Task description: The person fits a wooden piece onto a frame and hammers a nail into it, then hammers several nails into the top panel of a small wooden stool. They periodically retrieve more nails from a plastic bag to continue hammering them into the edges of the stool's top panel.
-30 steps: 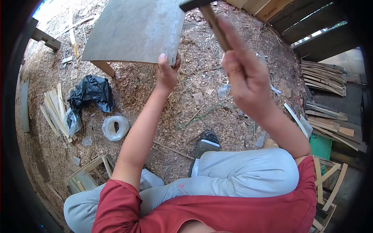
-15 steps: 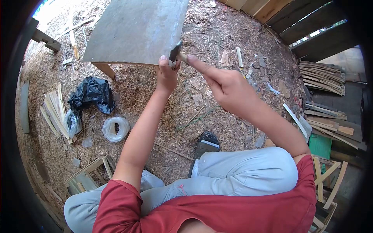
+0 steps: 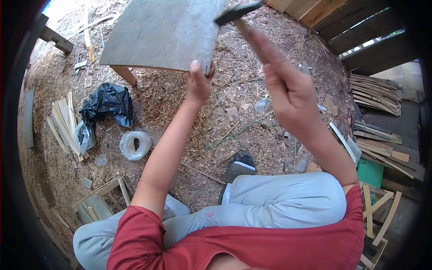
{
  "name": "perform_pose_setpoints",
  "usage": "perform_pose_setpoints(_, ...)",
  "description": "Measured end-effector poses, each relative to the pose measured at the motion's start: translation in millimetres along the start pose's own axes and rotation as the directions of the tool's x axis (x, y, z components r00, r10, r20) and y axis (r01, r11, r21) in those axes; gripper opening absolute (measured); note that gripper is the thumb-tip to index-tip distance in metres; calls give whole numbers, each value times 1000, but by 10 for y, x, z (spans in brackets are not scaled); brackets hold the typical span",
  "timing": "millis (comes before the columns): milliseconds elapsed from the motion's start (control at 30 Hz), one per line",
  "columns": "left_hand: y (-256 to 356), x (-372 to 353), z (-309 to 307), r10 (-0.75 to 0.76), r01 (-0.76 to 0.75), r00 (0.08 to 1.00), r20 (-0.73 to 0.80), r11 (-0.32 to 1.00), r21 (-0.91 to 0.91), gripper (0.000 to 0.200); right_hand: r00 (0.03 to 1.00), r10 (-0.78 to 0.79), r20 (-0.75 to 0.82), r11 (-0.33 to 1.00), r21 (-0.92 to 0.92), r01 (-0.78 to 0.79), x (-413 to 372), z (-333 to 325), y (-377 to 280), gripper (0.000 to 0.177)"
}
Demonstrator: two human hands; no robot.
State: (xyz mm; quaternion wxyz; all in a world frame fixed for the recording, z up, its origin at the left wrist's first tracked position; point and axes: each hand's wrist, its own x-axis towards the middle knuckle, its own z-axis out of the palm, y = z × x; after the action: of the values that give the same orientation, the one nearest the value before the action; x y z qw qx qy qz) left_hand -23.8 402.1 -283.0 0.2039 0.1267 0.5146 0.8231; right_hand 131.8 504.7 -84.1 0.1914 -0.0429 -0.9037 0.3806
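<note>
A hammer (image 3: 238,14) is raised in my right hand (image 3: 292,96), which is wrapped round its wooden handle with the index finger stretched along it. The dark metal head hangs in the air beyond the right edge of a grey tabletop (image 3: 157,33). My left hand (image 3: 199,85) grips the near right corner of this top, thumb on the upper face and fingers at the edge and below. A small dark mark, perhaps a nail, shows on the top beside the thumb. A wooden leg (image 3: 123,75) stands under the near left corner.
Wood shavings cover the ground. A black plastic bag (image 3: 108,105), a clear plastic roll (image 3: 135,145) and wooden strips (image 3: 63,126) lie to the left. Stacked slats (image 3: 375,93) and a green object (image 3: 370,172) are at right. A small wooden frame (image 3: 101,202) sits near my knee.
The hammer has risen from the tabletop's corner, up and to the right, with my right hand. My left hand stays at the corner, its thumb now lying on the top.
</note>
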Motion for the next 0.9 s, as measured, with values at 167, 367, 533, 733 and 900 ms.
perform_pose_setpoints(167, 53, -1, 77, 10, -10, 1000, -30, 1000, 4, 56, 995, -8, 102, 999, -52, 13, -104, 191, 241, 63)
perform_pose_setpoints(367, -28, 32, 7, 14, -14, 1000, 6, 1000, 19, 56, 994, 98, 46, 994, 54, -100, -69, 63, 91, 65)
perform_pose_setpoints(533, 31, 17, 95, -13, 13, 1000, -14, 1000, -17, 57, 1000, -13, 22, 1000, -12, 13, -124, 193, 181, 62)
perform_pose_setpoints(733, 20, 8, 51, -35, 27, 995, -96, 996, -86, 55, 996, 41, 83, 999, -6, -41, -82, 90, 119, 60)
perform_pose_setpoints(900, -79, 49, -54, -38, 38, 999, 28, 999, 9, 56, 996, -13, -92, 990, 138, 26, 28, -47, -66, 62)
